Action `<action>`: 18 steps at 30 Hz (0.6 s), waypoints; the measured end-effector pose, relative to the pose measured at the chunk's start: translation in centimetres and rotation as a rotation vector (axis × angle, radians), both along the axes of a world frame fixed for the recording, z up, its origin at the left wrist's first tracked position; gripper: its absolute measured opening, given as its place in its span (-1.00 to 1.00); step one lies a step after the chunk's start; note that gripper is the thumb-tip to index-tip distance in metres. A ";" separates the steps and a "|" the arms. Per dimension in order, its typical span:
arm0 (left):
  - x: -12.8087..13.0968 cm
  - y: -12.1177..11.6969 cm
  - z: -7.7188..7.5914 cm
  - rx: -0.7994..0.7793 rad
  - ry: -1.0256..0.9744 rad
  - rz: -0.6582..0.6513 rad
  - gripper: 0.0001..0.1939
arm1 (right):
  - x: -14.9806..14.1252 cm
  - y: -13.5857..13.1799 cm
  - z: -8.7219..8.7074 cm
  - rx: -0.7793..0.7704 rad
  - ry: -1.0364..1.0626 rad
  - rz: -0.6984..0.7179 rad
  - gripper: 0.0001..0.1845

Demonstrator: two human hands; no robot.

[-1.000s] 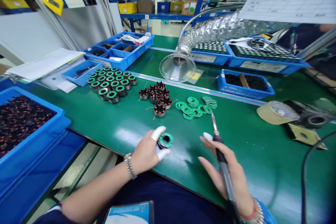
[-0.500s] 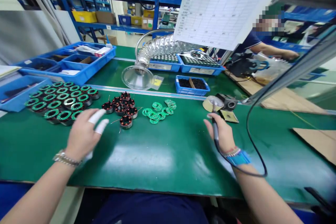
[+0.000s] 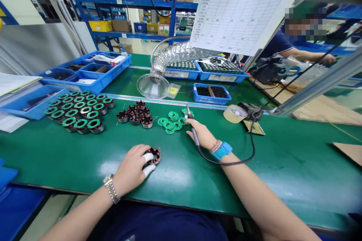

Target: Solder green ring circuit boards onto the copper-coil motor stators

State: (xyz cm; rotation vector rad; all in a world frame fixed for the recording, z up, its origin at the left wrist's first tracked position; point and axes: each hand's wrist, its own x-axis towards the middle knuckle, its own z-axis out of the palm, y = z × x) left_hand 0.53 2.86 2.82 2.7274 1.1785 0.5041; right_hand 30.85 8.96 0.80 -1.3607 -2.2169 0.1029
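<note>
My left hand, with white finger cots on two fingers, is closed around a motor stator with copper windings, low over the front of the green bench. A soldering iron is gripped in my right hand, its tip pointing up and away. That hand is beside a loose pile of green ring-shaped circuit boards and partly covers some of them. Farther left stands a group of bare stators with wire ends sticking out. Left of these are rows of stators topped with green boards.
A fume extractor funnel hangs over the bench's middle. Behind are blue bins and a divided blue tray. A tape roll and the soldering iron stand sit at right. A co-worker's arm shows beyond.
My left hand has moved right and forward edgeward, now holding a stator taken from the bare group. My right hand has carried the soldering iron left, from near the stand to the circuit boards.
</note>
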 end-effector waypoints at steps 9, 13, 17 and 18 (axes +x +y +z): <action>0.1 -2.3 -1.7 -0.070 -0.113 -0.043 -0.75 | -3.1 3.3 -0.8 -0.066 -0.043 0.117 -0.60; 0.1 -2.1 -1.9 -0.079 -0.152 -0.060 -0.77 | -2.5 3.9 -1.4 -0.048 -0.017 0.035 -0.70; 0.2 -2.0 -2.1 -0.091 -0.192 -0.057 -0.77 | -2.1 3.8 -1.2 -0.005 0.006 -0.008 -0.63; 0.2 -2.0 -2.1 -0.093 -0.195 -0.059 -0.76 | -2.4 3.7 -1.2 0.004 0.004 -0.002 -0.59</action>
